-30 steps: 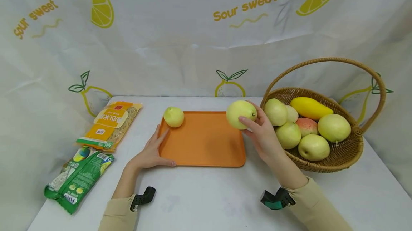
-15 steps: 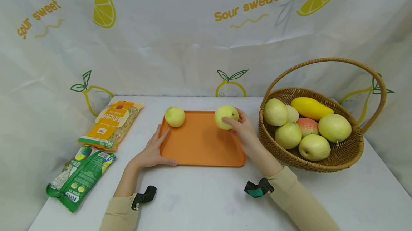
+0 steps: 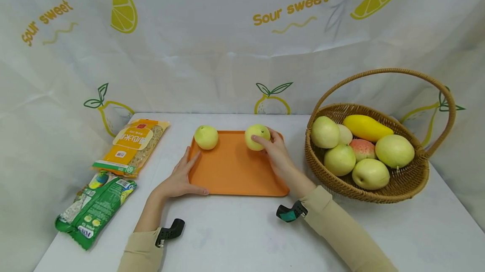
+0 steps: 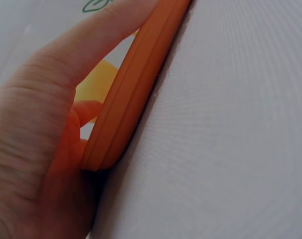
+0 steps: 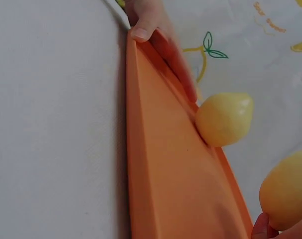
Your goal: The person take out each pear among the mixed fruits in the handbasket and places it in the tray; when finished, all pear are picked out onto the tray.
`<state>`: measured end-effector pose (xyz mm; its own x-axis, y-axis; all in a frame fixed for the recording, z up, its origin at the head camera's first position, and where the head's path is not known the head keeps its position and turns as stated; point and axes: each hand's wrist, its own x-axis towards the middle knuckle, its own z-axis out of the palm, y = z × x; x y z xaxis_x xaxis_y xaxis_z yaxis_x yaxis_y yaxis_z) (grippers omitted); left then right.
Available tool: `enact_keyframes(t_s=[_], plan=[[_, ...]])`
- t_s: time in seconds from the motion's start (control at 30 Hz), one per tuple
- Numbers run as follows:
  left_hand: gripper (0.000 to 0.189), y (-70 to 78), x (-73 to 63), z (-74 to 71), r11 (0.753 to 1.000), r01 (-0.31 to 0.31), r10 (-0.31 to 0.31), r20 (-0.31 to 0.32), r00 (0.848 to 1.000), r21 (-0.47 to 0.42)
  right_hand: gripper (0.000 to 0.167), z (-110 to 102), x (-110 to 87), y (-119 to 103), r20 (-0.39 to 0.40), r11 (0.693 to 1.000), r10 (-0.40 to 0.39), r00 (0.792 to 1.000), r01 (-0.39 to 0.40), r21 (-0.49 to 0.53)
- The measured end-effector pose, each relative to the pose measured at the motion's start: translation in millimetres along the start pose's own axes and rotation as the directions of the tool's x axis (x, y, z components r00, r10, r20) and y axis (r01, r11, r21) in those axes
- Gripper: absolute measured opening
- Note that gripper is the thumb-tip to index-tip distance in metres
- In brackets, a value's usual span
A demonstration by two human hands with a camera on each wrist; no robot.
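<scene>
My right hand [image 3: 278, 154] holds a rounded, pale yellow-green fruit [image 3: 253, 132] over the back right part of the orange tray [image 3: 235, 175]. Its thumb lies across the near side of the fruit, while the other fingers are mostly hidden behind. A second pale yellow-green fruit [image 5: 223, 119], with a blunt tip, sits in the tray's back left corner. My left hand [image 3: 177, 182] rests spread at the tray's front left corner. In the left wrist view, its thumb [image 4: 91, 42] lies along the tray's rim [image 4: 136, 84].
To the right stands a wicker basket [image 3: 398, 192] with a tall handle, holding several pale fruits, a peach [image 3: 362, 149] and a long yellow fruit [image 3: 366, 127]. On the left lie an orange grain bag [image 3: 130, 145] and a green bag [image 3: 96, 209]. A printed cloth [image 3: 212, 74] hangs behind.
My right hand has carried the pale fruit leftward from beside the basket to over the tray. The left hand and the fruit in the corner stay in place.
</scene>
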<state>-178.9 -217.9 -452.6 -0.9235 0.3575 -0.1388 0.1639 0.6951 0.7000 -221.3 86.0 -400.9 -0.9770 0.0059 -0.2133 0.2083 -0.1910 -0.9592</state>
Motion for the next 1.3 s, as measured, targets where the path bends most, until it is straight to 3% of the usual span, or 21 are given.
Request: enact_keyframes(t_s=[0.3, 0.53, 1.3], plan=[[0.123, 0.8, -0.4, 0.3, 1.0, 0.016, -0.016, 0.007, 1.0, -0.003, 0.072, 6.5, 8.6, 9.1, -0.013, 0.993, 0.011, 1.0, -0.012, -0.117], [0.123, 0.6, 0.2, 1.0, 1.0, 0.031, -0.031, 0.019, 0.999, 0.0, 0.078, 11.6, 11.6, 12.3, -0.031, 0.967, 0.016, 0.999, -0.024, -0.255], [0.121, -0.2, 0.8, 1.3, 0.999, 0.032, -0.032, 0.009, 0.999, -0.001, 0.083, 32.2, 28.6, 14.9, -0.038, 0.913, 0.034, 0.999, -0.047, -0.405]])
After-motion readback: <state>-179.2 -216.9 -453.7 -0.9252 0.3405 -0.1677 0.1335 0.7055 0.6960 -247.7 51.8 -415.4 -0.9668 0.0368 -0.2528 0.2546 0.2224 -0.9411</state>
